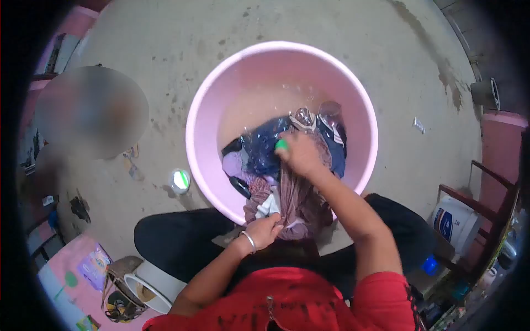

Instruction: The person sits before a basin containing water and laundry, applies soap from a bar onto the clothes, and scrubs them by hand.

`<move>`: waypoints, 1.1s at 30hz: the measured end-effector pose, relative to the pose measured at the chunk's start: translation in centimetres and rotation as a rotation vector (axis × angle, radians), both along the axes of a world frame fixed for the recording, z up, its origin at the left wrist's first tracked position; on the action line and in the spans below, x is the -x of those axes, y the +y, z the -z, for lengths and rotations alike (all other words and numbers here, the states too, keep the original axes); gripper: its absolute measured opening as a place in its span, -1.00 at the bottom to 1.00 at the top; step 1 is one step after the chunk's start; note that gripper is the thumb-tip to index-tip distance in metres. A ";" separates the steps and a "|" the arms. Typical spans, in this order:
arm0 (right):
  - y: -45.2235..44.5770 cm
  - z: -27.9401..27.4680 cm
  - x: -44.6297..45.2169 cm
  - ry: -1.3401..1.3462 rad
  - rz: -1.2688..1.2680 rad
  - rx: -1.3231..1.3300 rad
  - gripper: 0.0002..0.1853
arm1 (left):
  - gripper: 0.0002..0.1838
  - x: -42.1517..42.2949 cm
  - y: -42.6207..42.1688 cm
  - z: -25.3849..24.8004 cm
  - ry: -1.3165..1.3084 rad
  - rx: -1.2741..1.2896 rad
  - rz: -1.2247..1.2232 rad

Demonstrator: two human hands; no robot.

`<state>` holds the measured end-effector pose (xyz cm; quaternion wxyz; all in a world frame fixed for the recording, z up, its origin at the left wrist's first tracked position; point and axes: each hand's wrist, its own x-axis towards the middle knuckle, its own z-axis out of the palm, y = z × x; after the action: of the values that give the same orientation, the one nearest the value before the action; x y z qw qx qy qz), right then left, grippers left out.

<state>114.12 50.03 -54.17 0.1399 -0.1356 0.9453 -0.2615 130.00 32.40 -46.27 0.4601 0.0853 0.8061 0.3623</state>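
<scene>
A large pink tub holds murky water and a heap of wet clothes. My right hand is inside it, closed around a small green object over a brownish-mauve garment. The green object's kind is mostly hidden by my fingers. At the near rim my left hand is closed on the same garment, beside a white patch of cloth. Dark blue cloth lies beyond, partly in the water, with bubbles near its far edge. A lilac cloth shows at the tub's left.
A small clear container with a green mark stands on the concrete floor left of the tub. A white bucket is at lower left, near a purple packet. A white and blue container stands at right, and a small wrapper lies on the floor.
</scene>
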 end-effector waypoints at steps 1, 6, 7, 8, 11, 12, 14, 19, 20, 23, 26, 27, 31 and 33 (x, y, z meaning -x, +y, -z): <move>-1.2 -2.7 -1.2 -0.129 -0.275 0.041 -0.53 | -0.77 -0.7 0.2 -0.7 -0.021 -0.005 -0.003; -0.4 2.9 -4.8 0.168 -0.603 0.007 -0.53 | -0.75 -1.8 -1.1 -2.8 -0.029 0.108 0.082; -0.5 3.5 -3.2 0.174 -0.615 0.007 -0.53 | -0.76 -1.6 -1.5 -3.3 -0.043 0.139 0.088; -0.8 4.0 -2.2 0.221 -0.472 -0.023 -0.54 | -0.76 -1.2 -1.9 -4.2 -0.034 0.155 0.118; -0.7 5.0 0.6 0.201 -0.107 -0.096 -0.54 | -0.76 -0.9 -3.6 -6.9 0.009 0.120 0.090; 0.0 5.0 2.1 0.217 -0.103 -0.099 -0.54 | -0.76 -1.1 -4.3 -7.9 -0.013 0.072 0.095; 1.6 5.1 3.8 -0.047 0.373 -0.199 -0.52 | -0.76 -0.8 -5.0 -9.7 -0.060 0.099 0.135; 4.6 4.6 -1.2 0.071 0.011 -0.102 -0.52 | -0.79 -0.7 -6.8 -8.1 0.121 0.190 0.105; 5.8 4.7 -1.0 0.050 0.050 -0.155 -0.53 | -0.86 0.9 -6.5 -8.8 0.252 0.119 0.075; 7.8 5.4 -0.4 -0.049 0.340 -0.260 -0.55 | -0.87 5.6 -4.5 -14.0 0.485 0.136 0.147; 7.5 6.1 0.0 -0.133 0.461 0.074 -0.56 | -0.84 6.6 -2.1 -12.7 0.629 -0.043 0.114; 7.6 5.6 0.0 -0.232 0.485 0.242 -0.55 | -0.82 6.6 -1.4 -11.1 0.667 -0.195 0.052; 7.0 2.9 -1.8 -0.237 0.649 0.577 -0.48 | -0.64 5.0 0.5 -0.3 0.503 -0.141 -0.421; 6.9 2.4 -2.8 -0.216 0.695 0.601 -0.48 | -0.50 4.6 0.7 2.7 0.640 -0.051 -0.512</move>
<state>116.97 56.95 -56.56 0.0962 0.1822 0.7972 -0.5675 125.35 33.12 -48.97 0.0788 0.0016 0.8943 0.4404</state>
